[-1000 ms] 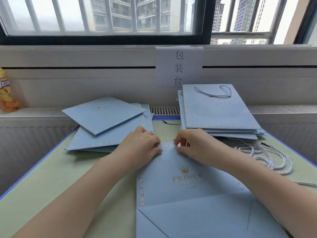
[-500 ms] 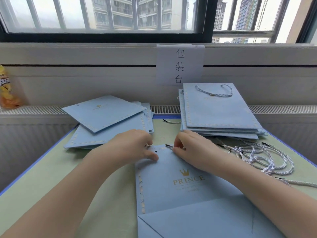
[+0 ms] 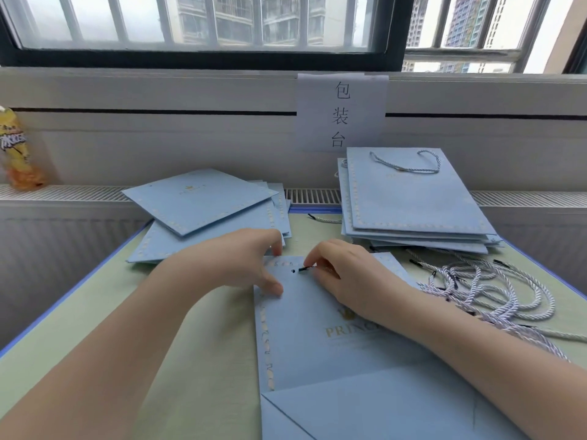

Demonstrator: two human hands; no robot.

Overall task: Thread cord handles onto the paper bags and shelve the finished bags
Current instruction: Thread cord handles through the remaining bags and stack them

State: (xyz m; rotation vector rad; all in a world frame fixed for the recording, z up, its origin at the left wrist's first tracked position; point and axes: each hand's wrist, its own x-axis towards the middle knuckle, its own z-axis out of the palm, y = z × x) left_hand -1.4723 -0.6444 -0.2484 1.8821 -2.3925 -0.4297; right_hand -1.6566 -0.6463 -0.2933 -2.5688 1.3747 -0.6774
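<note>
Item: paper bag point(image 3: 317, 328), flat on table point(image 3: 190, 360), top edge away from the person; left hand point(image 3: 241, 265) grasps its top corner; right hand point(image 3: 346, 274) pinches black cord tip point(image 3: 305, 268) just beside punched hole point(image 3: 293, 271); advice: steady the bag, feed tip straight in.
</note>
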